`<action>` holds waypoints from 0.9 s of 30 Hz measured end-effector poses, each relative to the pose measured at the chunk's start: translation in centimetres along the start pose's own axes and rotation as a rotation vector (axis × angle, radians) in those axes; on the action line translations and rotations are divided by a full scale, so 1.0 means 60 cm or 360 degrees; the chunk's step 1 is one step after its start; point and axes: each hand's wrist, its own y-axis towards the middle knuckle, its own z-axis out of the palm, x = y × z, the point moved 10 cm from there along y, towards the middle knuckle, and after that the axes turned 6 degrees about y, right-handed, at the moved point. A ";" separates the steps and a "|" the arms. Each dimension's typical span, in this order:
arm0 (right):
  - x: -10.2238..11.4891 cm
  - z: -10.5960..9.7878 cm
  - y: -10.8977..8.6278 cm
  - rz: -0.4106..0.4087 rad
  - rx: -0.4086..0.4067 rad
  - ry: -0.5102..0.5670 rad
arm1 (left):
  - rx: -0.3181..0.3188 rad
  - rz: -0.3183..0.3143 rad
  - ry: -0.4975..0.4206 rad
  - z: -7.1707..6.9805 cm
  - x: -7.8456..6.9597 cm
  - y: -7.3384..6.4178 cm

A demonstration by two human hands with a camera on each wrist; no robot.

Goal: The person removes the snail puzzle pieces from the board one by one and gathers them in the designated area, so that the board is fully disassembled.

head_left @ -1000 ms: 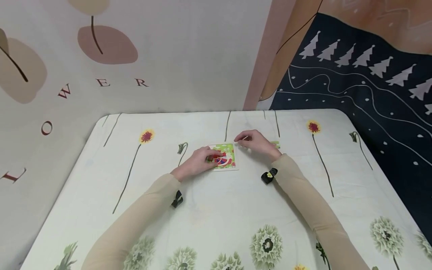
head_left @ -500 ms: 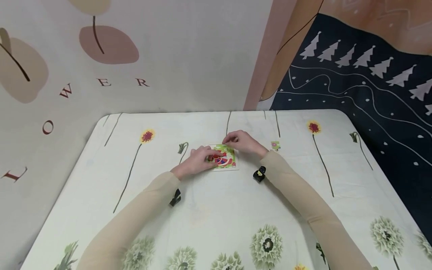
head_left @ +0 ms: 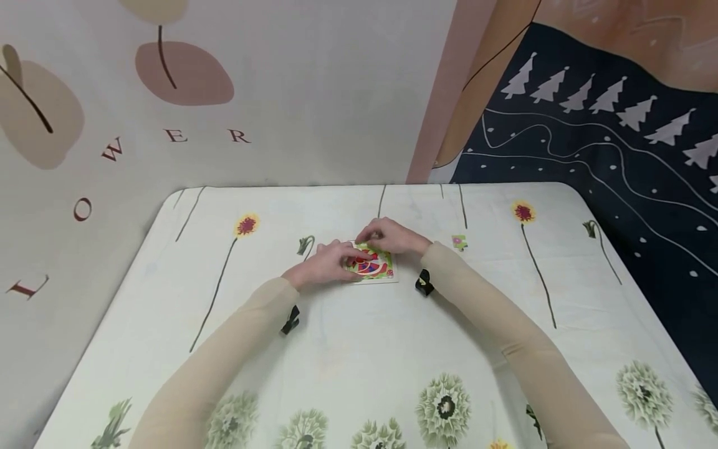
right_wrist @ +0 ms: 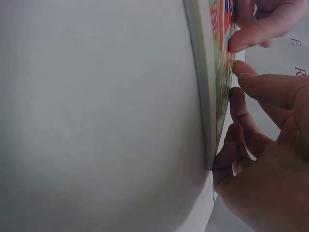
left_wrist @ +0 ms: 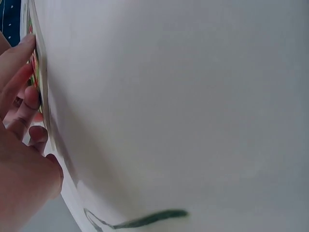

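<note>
Head view: a small jigsaw board (head_left: 374, 265) lies flat mid-counter (head_left: 359, 349). The left hand (head_left: 325, 265) presses its left part with fairly straight fingers (left_wrist: 19, 58); the right hand (head_left: 392, 237) has fingers (right_wrist: 260, 87) curled at the far edge, possibly pinching a piece, I cannot tell. It looks thin, stiff and light: best held by the edges. The right hand has moved left from beside the board; a loose piece (head_left: 459, 241) lies exposed

Dark red letters "O", "W", "E", "R" on the pale wall hanging (head_left: 235, 93) behind the table.
</note>
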 end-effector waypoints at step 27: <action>-0.015 -0.006 -0.005 -0.0023 0.0031 0.0199 | 0.0118 0.0008 0.0004 -0.004 0.003 0.007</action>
